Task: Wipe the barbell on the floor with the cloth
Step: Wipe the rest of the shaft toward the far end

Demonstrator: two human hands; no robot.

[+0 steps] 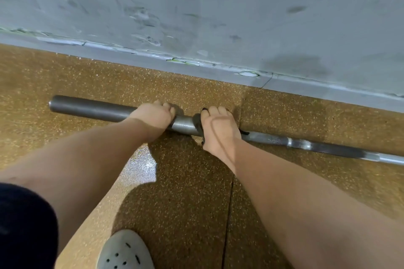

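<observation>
Two hands are on the barbell (pixel 94 108) as I watch through the head camera. It lies flat on the speckled brown floor (pixel 87 76), close to the foot of the scuffed grey wall (pixel 218 17) behind it and roughly parallel to it. Its thick sleeve ends on the left, and the thinner shaft runs off past the right edge of my view.

My left hand (pixel 154 117) sits on the sleeve, fingers curled over the top of the metal and gripping it bare. My right hand (pixel 219 132) is just beside it along the barbell, near where sleeve meets shaft, with a short stretch of bare sleeve between them. Its fingers are wrapped round the bar with the dark cloth (pixel 197 123) held against the steel. I see the cloth bunched at the thumb side and a corner poking out on the shaft side.

On my side of the barbell, well apart from it, a grey perforated shoe (pixel 125 251) stands on the floor, and a dark garment (pixel 24 225) fills the lower left corner.
</observation>
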